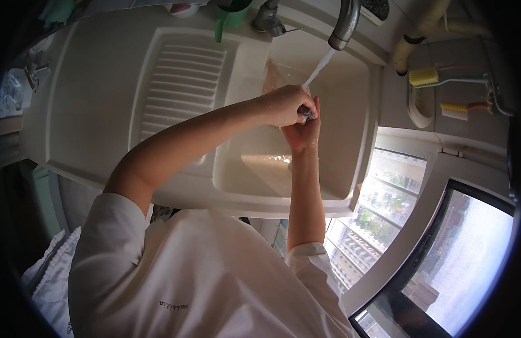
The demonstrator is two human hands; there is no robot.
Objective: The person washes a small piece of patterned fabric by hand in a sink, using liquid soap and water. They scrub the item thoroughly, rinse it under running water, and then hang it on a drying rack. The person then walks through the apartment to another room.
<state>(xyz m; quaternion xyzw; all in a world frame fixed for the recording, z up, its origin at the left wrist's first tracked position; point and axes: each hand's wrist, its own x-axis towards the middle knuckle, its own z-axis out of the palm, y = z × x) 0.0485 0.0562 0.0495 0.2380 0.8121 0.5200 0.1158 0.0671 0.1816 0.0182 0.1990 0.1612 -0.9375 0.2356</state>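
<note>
Over the sink basin [260,173], both my hands meet just under a running stream of water [318,71]. My left hand [289,104] reaches across from the left, its fingers curled around a small dark grey item [305,112], perhaps wet cloth. Most of that item is hidden inside the hands, so its exact kind is unclear. Below and beside it, my right hand [301,133] is palm up, cupped against the same item. The water comes from a metal faucet spout [344,27] above and falls onto the hands.
A ribbed washboard [182,84] is moulded into the counter left of the basin. Behind it stand a green plastic scoop [231,19] and a metal tap valve [267,20]. Brushes [424,77] hang on the right wall, near a window [387,186] and its open frame.
</note>
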